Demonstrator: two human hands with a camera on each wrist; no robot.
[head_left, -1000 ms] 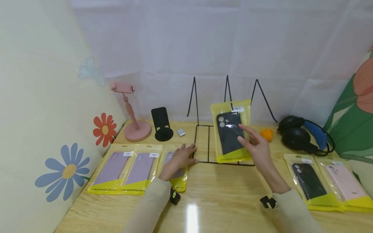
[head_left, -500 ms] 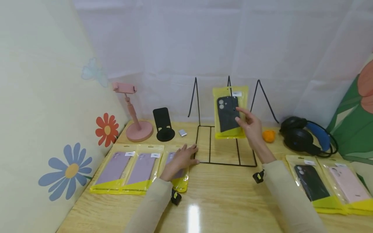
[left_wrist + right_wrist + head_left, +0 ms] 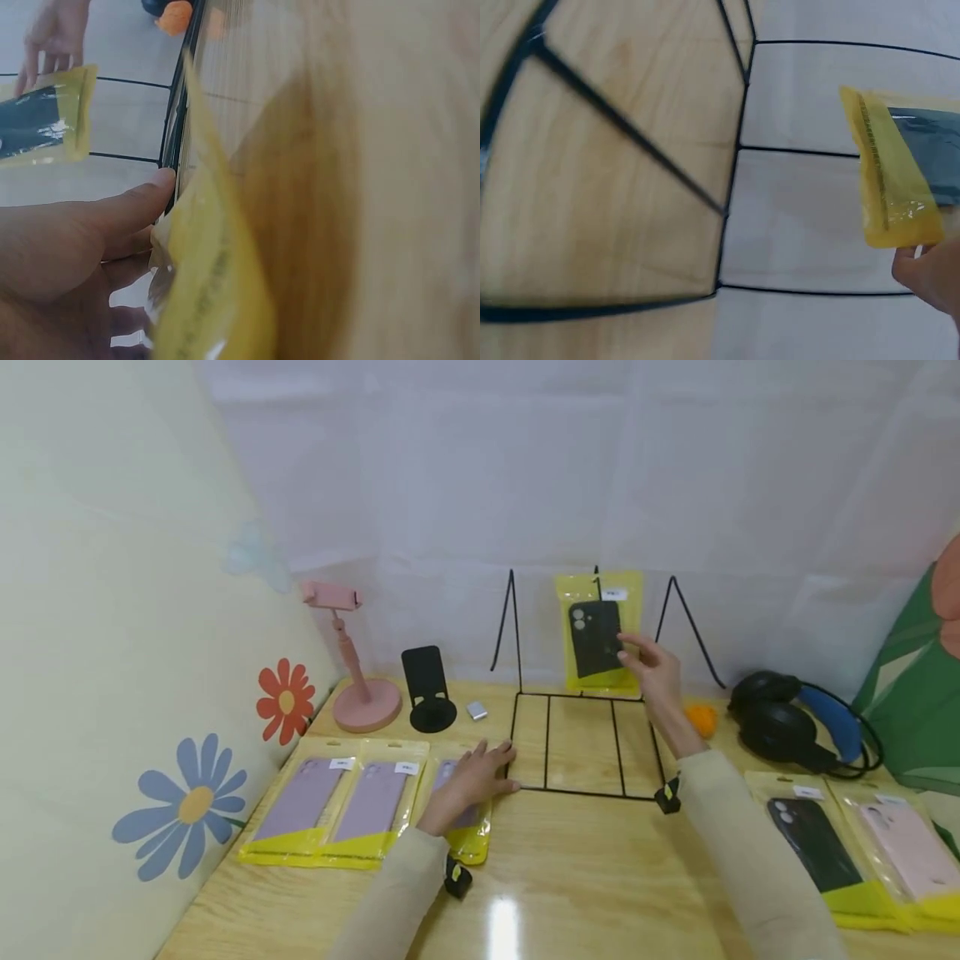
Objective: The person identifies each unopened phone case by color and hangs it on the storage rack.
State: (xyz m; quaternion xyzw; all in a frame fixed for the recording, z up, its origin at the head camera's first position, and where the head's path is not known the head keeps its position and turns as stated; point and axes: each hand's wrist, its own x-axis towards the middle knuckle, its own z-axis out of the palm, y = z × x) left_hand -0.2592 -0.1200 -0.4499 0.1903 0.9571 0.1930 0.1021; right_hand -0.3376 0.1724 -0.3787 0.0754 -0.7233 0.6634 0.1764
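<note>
My right hand (image 3: 656, 675) pinches the right edge of a packaged phone case (image 3: 595, 639), a dark case in a clear and yellow pouch. The pouch is upright at the middle hook of a black wire display rack (image 3: 547, 743), and the hook passes by its top hole. In the right wrist view the pouch's yellow bottom (image 3: 904, 217) stands well above the rack's base. My left hand (image 3: 471, 778) grips the rack's front left corner, thumb along the front bar. Beneath that hand lies a pouch with a purple case (image 3: 471, 843), partly covered.
Two more purple-case pouches (image 3: 375, 802) lie at left. A dark-case pouch (image 3: 810, 843) and a pink-case pouch (image 3: 907, 852) lie at right. Behind stand a pink phone stand (image 3: 366, 706), a black phone stand (image 3: 424, 672), a small silver block (image 3: 477, 711), an orange object (image 3: 702, 720) and headphones (image 3: 776, 731).
My right hand has raised the dark-case pouch and pushed it back along the middle hook, towards the rack's rear. The left hand has stayed at the rack's corner.
</note>
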